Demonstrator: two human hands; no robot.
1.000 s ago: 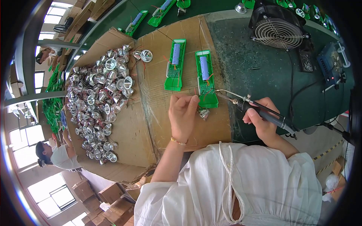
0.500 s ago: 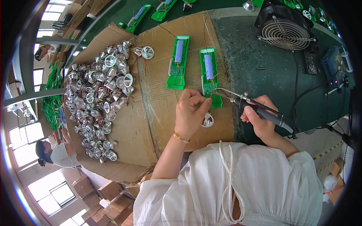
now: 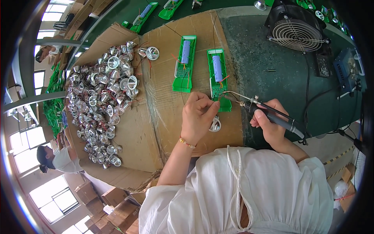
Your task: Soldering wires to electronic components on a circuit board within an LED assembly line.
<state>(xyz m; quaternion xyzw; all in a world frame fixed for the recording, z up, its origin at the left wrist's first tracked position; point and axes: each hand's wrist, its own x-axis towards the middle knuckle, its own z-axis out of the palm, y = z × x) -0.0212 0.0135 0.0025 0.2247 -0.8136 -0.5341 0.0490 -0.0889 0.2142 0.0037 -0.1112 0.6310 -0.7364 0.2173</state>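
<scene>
My right hand grips a soldering iron with a thin curved metal tube along its side. The iron's tip meets the circuit board of a green plastic housing, which also bears a purple battery cell. My left hand is closed in a pinch at the board's left edge, fingertips on a thin wire close to the tip. Just below those fingers lies a silver reflector cup, partly hidden by my hand. Another green housing with a cell and loose wires rests to the left.
Many silver reflector cups fill a cardboard tray at the left. A black fan with a wire grille stands at the far right, near a blue soldering station. Cables cross the green mat. Another person is at the left.
The housings and mat have shifted very slightly in the picture. Both my hands keep their grip, with the iron's tip still at the same board.
</scene>
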